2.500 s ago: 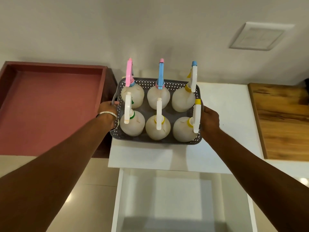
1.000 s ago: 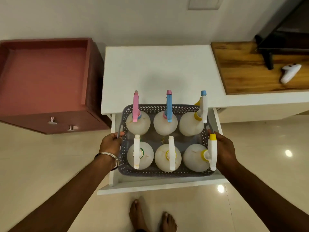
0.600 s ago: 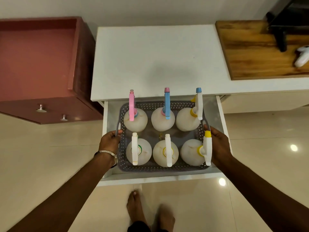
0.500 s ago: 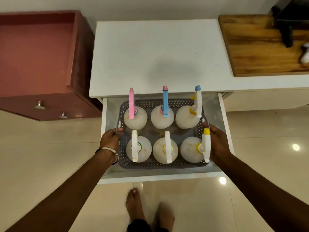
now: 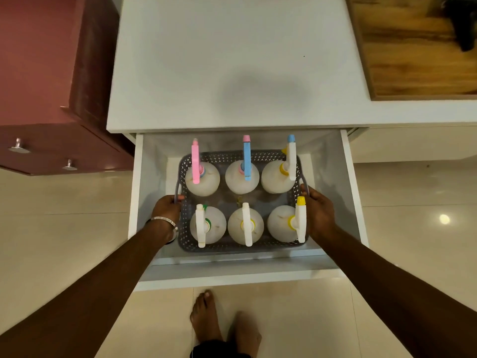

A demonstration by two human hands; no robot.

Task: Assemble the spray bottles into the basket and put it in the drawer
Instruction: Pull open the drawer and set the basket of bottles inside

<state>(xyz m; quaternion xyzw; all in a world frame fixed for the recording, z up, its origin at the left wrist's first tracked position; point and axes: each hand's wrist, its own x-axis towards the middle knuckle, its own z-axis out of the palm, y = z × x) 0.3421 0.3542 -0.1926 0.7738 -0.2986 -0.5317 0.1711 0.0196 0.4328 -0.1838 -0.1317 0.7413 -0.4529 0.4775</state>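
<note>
A grey perforated basket sits low inside the open white drawer. It holds several white spray bottles in two rows, among them one with a pink sprayer, one with a blue sprayer and one with a yellow-tipped white sprayer. My left hand grips the basket's left handle. My right hand grips the right handle. Whether the basket rests on the drawer floor I cannot tell.
The white cabinet top lies above the drawer. A maroon cabinet with two metal knobs stands to the left. A wooden surface with a dark object lies at the upper right. My bare feet stand on the tiled floor below the drawer front.
Both hands carried the basket from the cabinet top down into the open drawer. It now sits deeper between the drawer walls than half a second ago.
</note>
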